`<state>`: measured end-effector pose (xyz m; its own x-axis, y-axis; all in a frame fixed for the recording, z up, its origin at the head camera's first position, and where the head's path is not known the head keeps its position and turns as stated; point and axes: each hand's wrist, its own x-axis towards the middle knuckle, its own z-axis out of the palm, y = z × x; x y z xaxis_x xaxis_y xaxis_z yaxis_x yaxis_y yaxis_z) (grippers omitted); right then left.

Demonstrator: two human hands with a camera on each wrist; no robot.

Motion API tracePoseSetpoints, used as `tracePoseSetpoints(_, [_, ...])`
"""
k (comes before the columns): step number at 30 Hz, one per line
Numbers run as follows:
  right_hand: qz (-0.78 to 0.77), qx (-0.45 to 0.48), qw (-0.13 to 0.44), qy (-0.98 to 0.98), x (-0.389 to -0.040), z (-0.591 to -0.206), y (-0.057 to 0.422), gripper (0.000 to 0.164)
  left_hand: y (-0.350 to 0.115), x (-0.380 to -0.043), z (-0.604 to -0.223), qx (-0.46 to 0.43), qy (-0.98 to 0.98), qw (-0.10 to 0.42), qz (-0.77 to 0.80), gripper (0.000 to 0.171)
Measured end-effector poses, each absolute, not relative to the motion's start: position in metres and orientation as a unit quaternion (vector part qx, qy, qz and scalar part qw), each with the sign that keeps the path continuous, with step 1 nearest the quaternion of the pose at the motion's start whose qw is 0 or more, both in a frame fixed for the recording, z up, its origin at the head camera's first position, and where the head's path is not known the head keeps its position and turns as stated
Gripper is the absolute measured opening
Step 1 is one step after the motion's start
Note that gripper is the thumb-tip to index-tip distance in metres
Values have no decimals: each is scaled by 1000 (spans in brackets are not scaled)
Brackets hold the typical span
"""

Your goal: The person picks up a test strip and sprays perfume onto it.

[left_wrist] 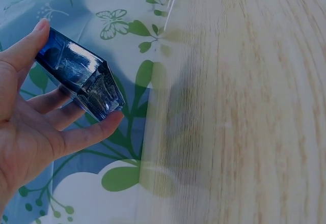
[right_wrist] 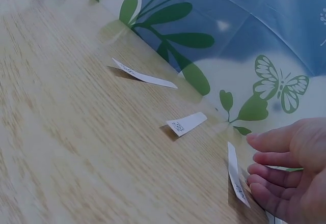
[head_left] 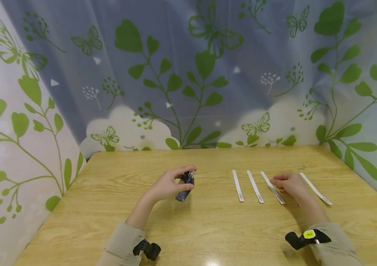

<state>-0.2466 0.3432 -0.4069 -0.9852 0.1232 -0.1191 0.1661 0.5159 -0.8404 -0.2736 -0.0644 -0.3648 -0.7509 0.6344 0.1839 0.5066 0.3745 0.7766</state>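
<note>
My left hand (head_left: 165, 186) grips a dark blue, faceted glass perfume bottle (head_left: 185, 188) and holds it tilted over the left middle of the table. In the left wrist view the bottle (left_wrist: 79, 66) shows a clear, cut-glass end near a fingertip, with the thumb along its upper side. On the right, my right hand (head_left: 291, 186) hovers low over the paper strips, its fingers loosely extended and holding nothing. Its fingertips are right beside one white strip (head_left: 272, 187); in the right wrist view that strip (right_wrist: 235, 175) curves up. Another strip lies mostly hidden under the hand.
Two more white strips, one (head_left: 237, 185) and another (head_left: 255, 186), lie to the left of the right hand. A curved strip (head_left: 316, 189) lies to its right. Small dark print marks the near ends. A leaf-patterned curtain (head_left: 181, 74) borders the wooden table (head_left: 195, 229).
</note>
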Motion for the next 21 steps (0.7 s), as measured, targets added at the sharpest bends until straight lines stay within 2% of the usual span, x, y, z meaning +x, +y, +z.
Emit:
tracePoseSetpoints(8, [-441, 65, 18, 895, -247, -410, 346, 40, -63, -273, -362, 351, 824, 76, 439, 53])
tracePoseSetpoints(21, [-362, 34, -23, 931, -243, -415, 343, 34, -62, -272, -363, 344, 824, 77, 444, 54])
